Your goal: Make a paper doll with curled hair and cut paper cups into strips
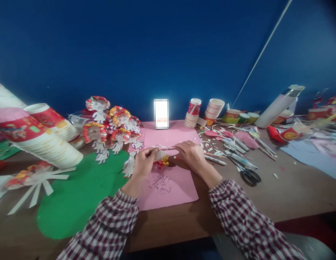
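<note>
My left hand (143,162) pinches a cut paper-cup piece (161,155) between thumb and fingers. The piece is whitish, with curled red and yellow strips hanging below it. My right hand (192,156) is closed at the piece's other side, its fingertips partly hidden. Both hands are over the pink paper sheets (181,187), the nearer of which bears dark pen scribbles. Left of my left hand stand and lean several paper lion figures (97,108) with white bodies and curled red-yellow manes.
Stacked paper cups (51,144) lean at the left beside a green sheet (81,195) and a cup cut into strips (39,184). Black-handled scissors (250,176), pens and paper scraps lie at the right. More cup stacks (193,112) and a white flask (278,106) stand behind.
</note>
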`<state>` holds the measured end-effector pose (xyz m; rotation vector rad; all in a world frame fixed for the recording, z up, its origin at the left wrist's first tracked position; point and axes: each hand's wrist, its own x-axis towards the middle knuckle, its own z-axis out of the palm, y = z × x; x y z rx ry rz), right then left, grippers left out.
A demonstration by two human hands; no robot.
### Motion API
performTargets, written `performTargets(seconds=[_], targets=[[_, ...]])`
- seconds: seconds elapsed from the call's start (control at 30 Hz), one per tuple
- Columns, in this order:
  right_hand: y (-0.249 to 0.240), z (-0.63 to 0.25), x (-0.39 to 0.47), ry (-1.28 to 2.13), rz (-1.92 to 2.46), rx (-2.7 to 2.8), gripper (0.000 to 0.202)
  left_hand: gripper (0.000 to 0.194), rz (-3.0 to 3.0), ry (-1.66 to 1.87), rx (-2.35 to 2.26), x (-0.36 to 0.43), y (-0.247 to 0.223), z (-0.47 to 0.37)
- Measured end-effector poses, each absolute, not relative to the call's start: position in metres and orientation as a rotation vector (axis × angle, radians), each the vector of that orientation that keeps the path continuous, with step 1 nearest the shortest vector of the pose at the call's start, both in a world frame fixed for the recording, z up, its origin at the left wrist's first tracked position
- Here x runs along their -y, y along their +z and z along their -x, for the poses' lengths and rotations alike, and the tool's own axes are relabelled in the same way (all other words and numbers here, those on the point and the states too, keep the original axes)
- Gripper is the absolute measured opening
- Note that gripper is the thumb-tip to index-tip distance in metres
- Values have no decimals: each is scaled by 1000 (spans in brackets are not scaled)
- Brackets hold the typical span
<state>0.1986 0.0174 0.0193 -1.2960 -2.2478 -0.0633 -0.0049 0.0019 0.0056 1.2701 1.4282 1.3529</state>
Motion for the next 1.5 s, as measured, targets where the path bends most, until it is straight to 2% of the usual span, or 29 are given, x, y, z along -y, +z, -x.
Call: performTargets(seconds=[0.2,0.37,0.43,0.53,0.63,0.73,0.9,1.03,1.23,1.33,1.5], targets=[[8,-217,-30,-136,1582,2162,21,23,-1213,1358,-1365,-1,6,4],[7,-215,-31,-68,1540,2125,21,28,-1221,1320,-1304,2,5,0],[8,-206,-27,11,1433,2034,22,29,-1230,1305,-1311,2,4,0],[11,-186,-16,305,1239,1887,24,28,-1294,1276,-1307,1,4,0],[12,-168,-2,609,1095,1869,28,27,-1354,1291,-1257,0,3,1],[12,-159,5,775,1014,1888,30,27,-1338,1330,-1237,-1,0,2],[9,-159,4,861,1015,1875,34,31,-1101,1389,-1223,-6,-5,4],[6,-166,-6,857,1115,1531,43,36,-717,1378,-1109,-8,1,10],[6,-191,-31,793,1249,1097,48,16,-319,1420,-937,-12,26,25],[3,-193,-36,860,1214,1019,45,13,-349,1379,-904,-13,32,27],[-1,-178,-23,1110,1105,1166,41,25,-670,1282,-980,-5,24,19]])
